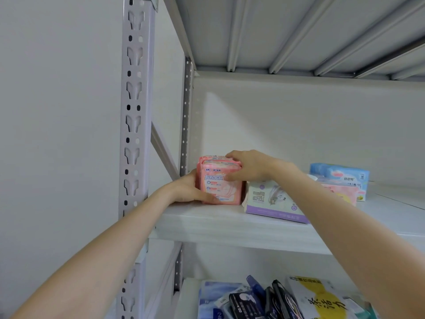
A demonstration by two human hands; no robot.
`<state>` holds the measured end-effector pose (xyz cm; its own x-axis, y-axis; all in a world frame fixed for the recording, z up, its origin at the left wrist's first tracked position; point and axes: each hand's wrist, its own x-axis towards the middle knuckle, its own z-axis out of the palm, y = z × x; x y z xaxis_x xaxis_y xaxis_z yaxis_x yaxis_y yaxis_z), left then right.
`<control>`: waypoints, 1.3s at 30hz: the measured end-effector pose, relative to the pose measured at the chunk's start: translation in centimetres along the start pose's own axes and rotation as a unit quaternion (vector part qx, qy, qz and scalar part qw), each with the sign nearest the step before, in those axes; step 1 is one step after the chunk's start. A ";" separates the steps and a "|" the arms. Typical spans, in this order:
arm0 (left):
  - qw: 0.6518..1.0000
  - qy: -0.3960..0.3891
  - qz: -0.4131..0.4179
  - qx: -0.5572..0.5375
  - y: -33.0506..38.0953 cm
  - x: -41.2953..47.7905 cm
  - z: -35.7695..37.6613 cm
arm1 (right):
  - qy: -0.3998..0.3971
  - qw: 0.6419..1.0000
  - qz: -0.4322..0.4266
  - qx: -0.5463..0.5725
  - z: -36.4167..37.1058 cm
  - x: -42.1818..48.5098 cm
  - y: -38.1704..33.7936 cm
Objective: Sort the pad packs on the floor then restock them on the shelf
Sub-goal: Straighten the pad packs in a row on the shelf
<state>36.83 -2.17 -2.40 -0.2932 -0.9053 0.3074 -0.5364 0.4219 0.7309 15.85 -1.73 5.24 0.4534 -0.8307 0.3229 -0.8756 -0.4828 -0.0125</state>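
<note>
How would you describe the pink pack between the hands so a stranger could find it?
Look at the white shelf at hand height and follow it to its left end, by the rear post. The pink pack stands upright there, gripped by the left hand and the right hand. It is leftmost and taller than the white and purple pack beside it.

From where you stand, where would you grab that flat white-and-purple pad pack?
Take the white-and-purple pad pack by its purple front edge, probably from the front: it lies flat, that edge faces outward, and pink packs crowd its left end.
</note>
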 end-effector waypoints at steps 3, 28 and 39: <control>1.000 0.021 0.010 0.000 0.0 -0.7 0.0 | 0.040 0.999 0.006 -0.001 -0.1 -1.0 0.2; 0.984 0.134 0.113 -0.041 7.4 -6.2 10.9 | 0.209 0.883 0.118 0.404 3.0 -17.4 9.5; 0.974 0.198 0.109 -0.020 7.9 -4.4 12.6 | 0.186 0.863 0.023 0.469 4.0 -16.1 8.8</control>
<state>23.90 5.80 -5.62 -0.0641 -0.7465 0.6623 -0.4620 0.6104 0.6434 1.51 6.25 -3.83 0.1839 -0.7929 0.5810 -0.2931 -0.6084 -0.7376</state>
